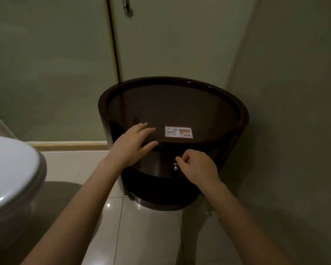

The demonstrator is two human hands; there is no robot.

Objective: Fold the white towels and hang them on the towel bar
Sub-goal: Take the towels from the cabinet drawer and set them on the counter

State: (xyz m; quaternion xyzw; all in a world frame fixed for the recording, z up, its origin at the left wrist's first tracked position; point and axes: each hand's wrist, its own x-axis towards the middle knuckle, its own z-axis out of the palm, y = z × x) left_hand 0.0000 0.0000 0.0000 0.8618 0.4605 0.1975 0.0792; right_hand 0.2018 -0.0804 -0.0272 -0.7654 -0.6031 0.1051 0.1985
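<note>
Fingers (pixel 144 129) of the left hand (pixel 131 144) lie straight and relaxed, flat on the glossy top of a dark round cabinet (pixel 244 113). The right hand (pixel 197 167) curls its fingers at the small metal knobs (pixel 175 166) on the cabinet front; whether they pinch one cannot be told. Where the white towels are cannot be told either. A WiFi sticker (pixel 178 131) lies beside the left hand, and a toilet lid (pixel 10 169) sits at left.

Round dark cabinet (pixel 243 119) stands in corner on pale tiled floor (pixel 151 236). White WIFI sticker (pixel 178 132) lies on its glossy top, near front edge. Left hand (pixel 132 144) rests flat on top's front rim, fingers straight, just left of sticker. Right hand (pixel 198 167) at cabinet front, fingers curled, fingertips just beside two small metal knobs (pixel 175 166); contact unclear. White toilet lid (pixel 10 169) at left. Metal door handle (pixel 128 7) at top.
</note>
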